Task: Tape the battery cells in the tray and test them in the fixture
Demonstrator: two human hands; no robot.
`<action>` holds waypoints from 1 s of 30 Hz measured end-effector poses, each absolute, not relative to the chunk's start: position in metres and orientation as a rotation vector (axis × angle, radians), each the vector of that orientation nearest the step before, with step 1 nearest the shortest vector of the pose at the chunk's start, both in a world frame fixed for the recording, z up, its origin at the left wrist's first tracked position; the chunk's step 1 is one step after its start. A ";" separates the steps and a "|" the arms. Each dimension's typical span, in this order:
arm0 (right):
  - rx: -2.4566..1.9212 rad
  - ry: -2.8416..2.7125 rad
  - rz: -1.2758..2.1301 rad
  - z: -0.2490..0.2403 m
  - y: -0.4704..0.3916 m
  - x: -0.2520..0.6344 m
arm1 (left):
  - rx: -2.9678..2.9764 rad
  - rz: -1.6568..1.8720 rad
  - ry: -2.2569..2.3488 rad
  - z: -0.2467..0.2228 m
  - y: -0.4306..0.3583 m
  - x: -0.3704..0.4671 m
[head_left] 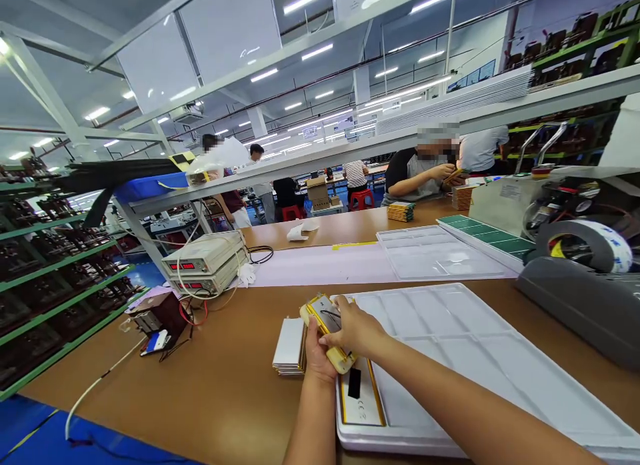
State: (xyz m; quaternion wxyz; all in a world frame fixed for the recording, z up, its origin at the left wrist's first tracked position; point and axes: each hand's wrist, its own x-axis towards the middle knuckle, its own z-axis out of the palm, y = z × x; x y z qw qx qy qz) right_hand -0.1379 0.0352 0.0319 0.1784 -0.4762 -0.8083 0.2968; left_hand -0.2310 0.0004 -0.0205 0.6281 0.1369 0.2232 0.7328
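The left hand (320, 355) is closed around a flat pack (320, 309) and the pale yellow holder (346, 367) which lies under it. Its thumb is pressed along the near left edge, and its other fingers are mostly hidden below. The right hand (361, 327) comes over from the other side, and its bent fingers and thumb are at the face and right edge of the pack. Whether these fingers pinch something small, I cannot tell, because the hand itself covers the place.

The left forearm rises almost straight from the bottom, with the palm turned inward. The right forearm comes slantwise from the lower right, with the back of the hand upward.

The pack is thus between the two hands, tilted, with its upper end leaning to the left. Its face is silver, with yellow edges and a thin dark line.

Just below the grip, a white cell (369, 406) with a black patch lies in the corner of the white tray (480, 385), which extends to the right under the right forearm. Just to the left of the grip, a stack of cells (289, 339) stands on the brown table (225, 378). Farther to the left and beyond are two metering boxes (203, 259), one on the other.
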 end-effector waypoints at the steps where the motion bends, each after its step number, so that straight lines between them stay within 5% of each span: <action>1: -1.348 -2.302 0.858 0.032 0.035 -0.138 | 0.299 1.685 0.519 -0.020 0.000 -0.231; 30: -1.368 -2.336 0.830 0.036 0.028 -0.128 | 0.256 1.693 0.548 -0.018 0.001 -0.225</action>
